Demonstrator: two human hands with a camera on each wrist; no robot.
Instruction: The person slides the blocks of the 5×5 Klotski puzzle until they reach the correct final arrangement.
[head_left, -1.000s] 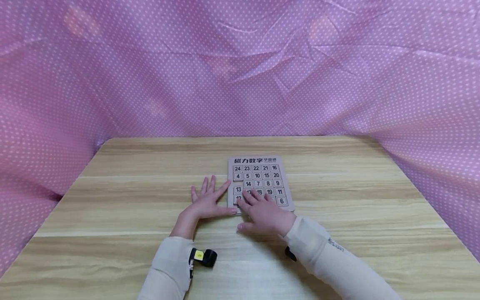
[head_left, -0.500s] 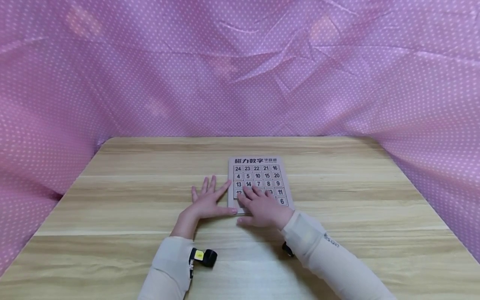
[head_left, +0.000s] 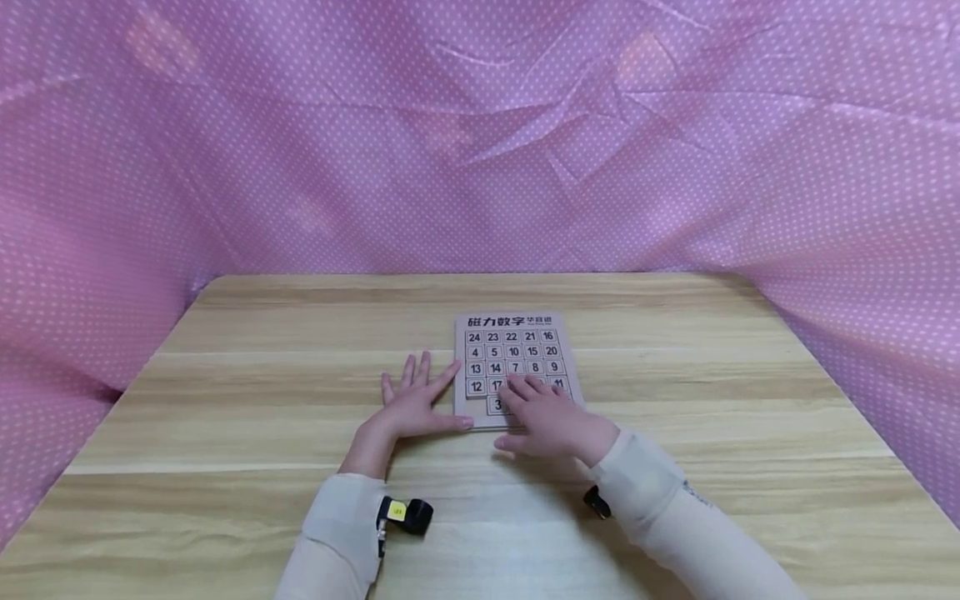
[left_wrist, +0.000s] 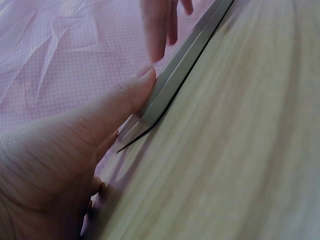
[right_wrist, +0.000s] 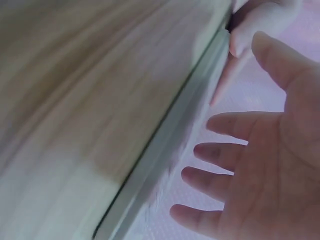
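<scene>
A number sliding puzzle (head_left: 480,421) with a pale frame lies flat on the table, its square tiles in rows under a line of printed characters. Its bottom-left cell holds no tile, and tile 3 (head_left: 497,406) is just right of that gap. My left hand (head_left: 408,412) spreads its fingers beside the puzzle; thumb tip and index fingertip rest at its left side. In the left wrist view the thumb (left_wrist: 142,90) lies along the board's edge. My right hand (head_left: 553,417) is over the lower right tiles, fingers extended and apart, hiding several numbers.
The wood-grain table (head_left: 262,375) reaches out around the puzzle on all sides. Pink dotted cloth (head_left: 480,167) hangs behind it and along both sides. A small black camera (head_left: 417,517) sticks out from the left wrist, and another (head_left: 597,502) shows under the right.
Tiles 13 and 12 have each slid up one cell in the left column, so the gap is now at the bottom left. My right hand has shifted right, uncovering tile 3. The left hand stays put.
</scene>
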